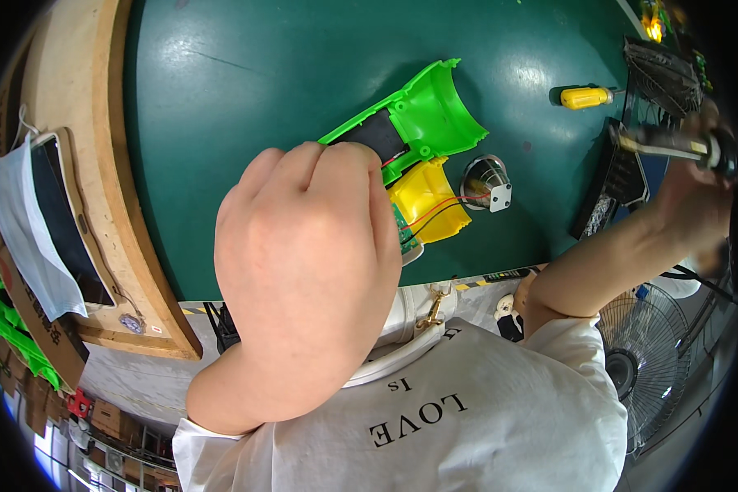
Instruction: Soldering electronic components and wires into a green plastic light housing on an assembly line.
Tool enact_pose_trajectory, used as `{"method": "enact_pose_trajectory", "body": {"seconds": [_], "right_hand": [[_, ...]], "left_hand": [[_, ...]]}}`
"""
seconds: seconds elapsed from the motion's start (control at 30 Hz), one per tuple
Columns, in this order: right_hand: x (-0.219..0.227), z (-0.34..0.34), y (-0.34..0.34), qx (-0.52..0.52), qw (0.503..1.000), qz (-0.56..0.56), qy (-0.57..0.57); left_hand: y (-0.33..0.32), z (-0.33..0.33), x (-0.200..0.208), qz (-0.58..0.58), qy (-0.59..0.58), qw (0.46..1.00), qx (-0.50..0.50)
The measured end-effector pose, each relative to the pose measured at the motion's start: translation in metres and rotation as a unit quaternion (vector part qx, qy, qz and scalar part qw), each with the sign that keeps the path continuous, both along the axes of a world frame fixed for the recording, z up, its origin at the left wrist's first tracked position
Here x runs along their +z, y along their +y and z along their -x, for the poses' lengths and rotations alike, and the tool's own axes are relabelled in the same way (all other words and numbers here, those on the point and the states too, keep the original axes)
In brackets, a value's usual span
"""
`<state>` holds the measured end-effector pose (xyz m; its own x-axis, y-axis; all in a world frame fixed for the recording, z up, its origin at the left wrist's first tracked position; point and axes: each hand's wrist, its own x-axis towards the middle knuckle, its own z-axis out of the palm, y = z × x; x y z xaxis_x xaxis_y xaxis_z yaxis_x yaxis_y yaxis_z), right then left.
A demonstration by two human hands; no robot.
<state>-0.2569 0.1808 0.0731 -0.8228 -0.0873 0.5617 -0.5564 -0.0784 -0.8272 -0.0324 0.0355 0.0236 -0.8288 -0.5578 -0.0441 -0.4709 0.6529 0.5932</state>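
My left hand (303, 230) is closed over the near end of a green plastic housing half (435, 115), its fingertips hidden behind the knuckles. A dark flat block (375, 134) lies inside the green half. Against it sits a yellow plastic shell (425, 201), with a green circuit board (405, 228) partly covered by my hand. Red and black wires run from there to a silvery lamp reflector (485, 182) with a white plate. Far to the right, my right hand (697, 184) is closed around a blurred tool with a metal shaft and dark collar (672, 143).
A yellow-handled screwdriver (586, 97) lies at the right of the green table (262, 49). Black holders (664, 74) stand along the right edge. On a wooden ledge (107, 164) at left are a phone (78, 221) and a face mask (33, 230). A fan (644, 361) stands lower right.
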Motion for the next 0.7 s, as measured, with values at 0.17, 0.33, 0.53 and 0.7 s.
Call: {"method": "enact_pose_trajectory", "body": {"seconds": [0.17,0.33,0.53,0.7], "right_hand": [[-0.007,0.017,0.005,0.085,0.986,-0.048,-0.136],[-0.018,-0.028,-0.036,0.148,0.954,-0.17,-0.199],[-0.024,-0.042,-0.066,0.038,0.939,-0.304,-0.157],[-0.018,-0.045,-0.076,0.023,0.925,-0.354,-0.138]], "left_hand": [[-0.001,-0.001,0.001,-0.005,-0.006,1.0,0.004],[0.002,0.002,0.001,-0.007,-0.004,1.0,-0.001],[0.001,0.001,0.002,-0.012,-0.005,1.0,0.004],[0.001,0.002,0.001,-0.007,-0.008,1.0,0.002]]}}
